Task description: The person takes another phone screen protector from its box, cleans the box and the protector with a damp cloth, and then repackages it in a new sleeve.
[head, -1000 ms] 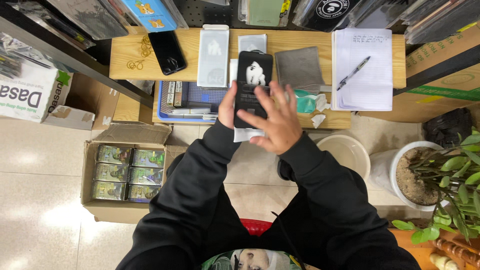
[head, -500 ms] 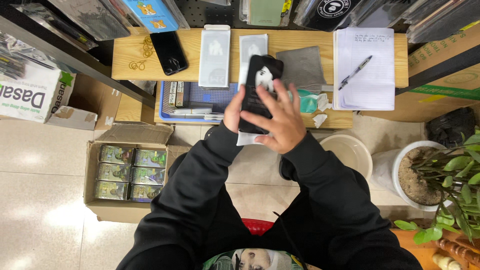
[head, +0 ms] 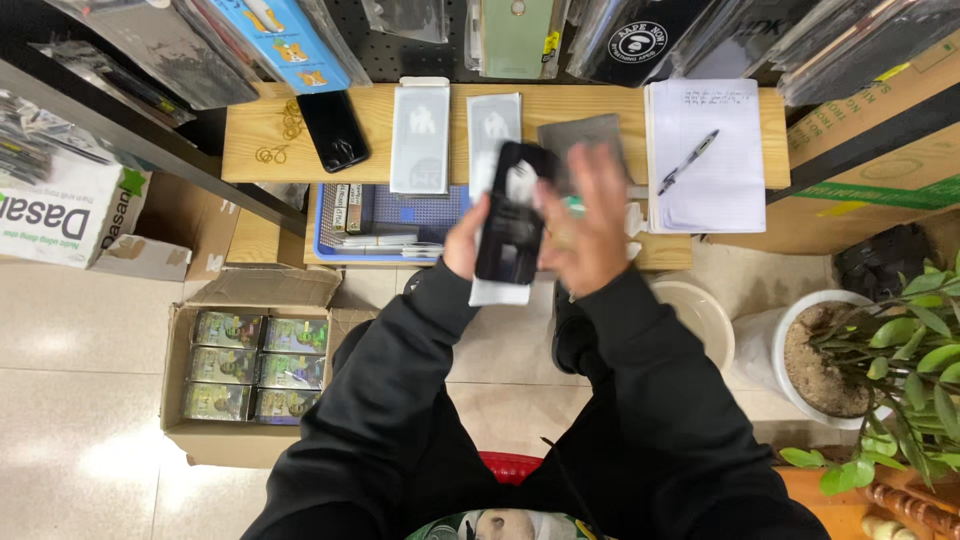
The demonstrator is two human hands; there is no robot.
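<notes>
Both hands are up in front of the small wooden bench (head: 250, 140). Going from the left: a cardboard box of green packets (head: 255, 365) sits open on the floor tiles, well apart from the work. On the bench top lies a black phone (head: 334, 130), face up, and just beside it to the right a pale flat package (head: 419, 135), with a second pale package (head: 492, 120) next to that, partly behind the raised phone. Below the bench top, a blue tray (head: 405, 215) holds small items I cannot make out.

Then the left hand (head: 465, 240), fingers closed on the left edge of a dark phone (head: 513, 215) that is held upright off the bench, with a white sheet (head: 500, 292) showing under its lower end. Whether that sheet is gripped together with the phone I cannot tell. The right hand (head: 585, 225) is spread flat and blurred over the phone's right side, palm against it; it looks open rather than clenched.

Further right lie a grey square sheet (head: 585, 135), a notepad (head: 705, 150) with a pen (head: 685, 160) across it, and a potted plant (head: 880, 350) on the floor.

My reading is that the phone's face is being wiped or smoothed. Whatever follows seems to call for a steady left grip and even pressure.
</notes>
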